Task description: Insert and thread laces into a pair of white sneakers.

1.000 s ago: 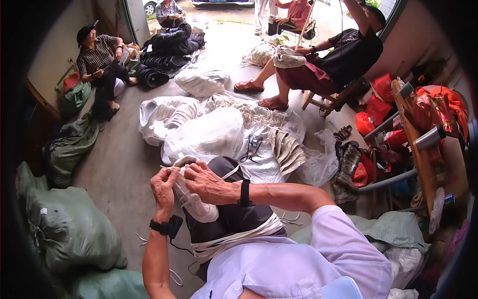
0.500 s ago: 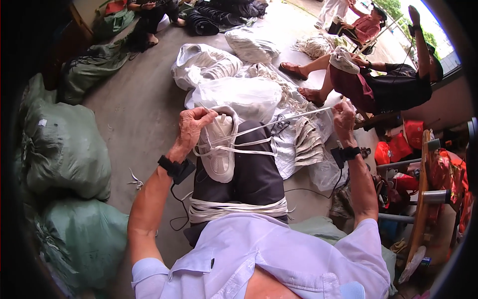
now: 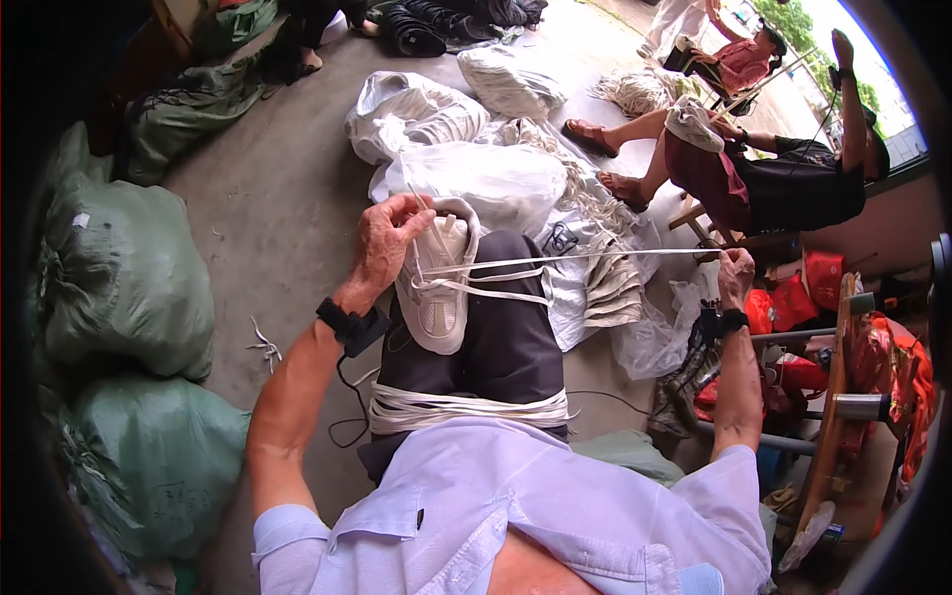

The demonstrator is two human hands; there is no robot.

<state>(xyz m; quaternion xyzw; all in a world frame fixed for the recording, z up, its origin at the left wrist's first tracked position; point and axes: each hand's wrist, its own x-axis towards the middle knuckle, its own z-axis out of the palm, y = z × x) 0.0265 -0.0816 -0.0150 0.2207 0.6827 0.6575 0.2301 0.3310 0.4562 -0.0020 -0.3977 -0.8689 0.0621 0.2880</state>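
A white sneaker (image 3: 439, 312) rests on my left thigh, toe toward me. My left hand (image 3: 385, 238) is at its upper left edge, thumb and fingers pinched on a lace end that sticks up beside the opening. Out to the right, my right hand (image 3: 735, 276) is closed on a white shoelace (image 3: 595, 255), drawn taut and nearly level from the shoe. Below it, slack lace loops lie over my right thigh. A bundle of white laces (image 3: 476, 409) lies across my lap.
Clear plastic bags (image 3: 486, 183) and stacked white shoe pieces (image 3: 613, 288) lie ahead. Green sacks (image 3: 129, 278) stand at left. A wooden-edged rack (image 3: 831, 426) with red bags is at right. Another person (image 3: 793, 183) sits beyond with a shoe on the lap.
My right hand has moved right and a little down, stretching the lace longer and flatter. My left hand has stayed at the shoe, its pinch shifted slightly upward.
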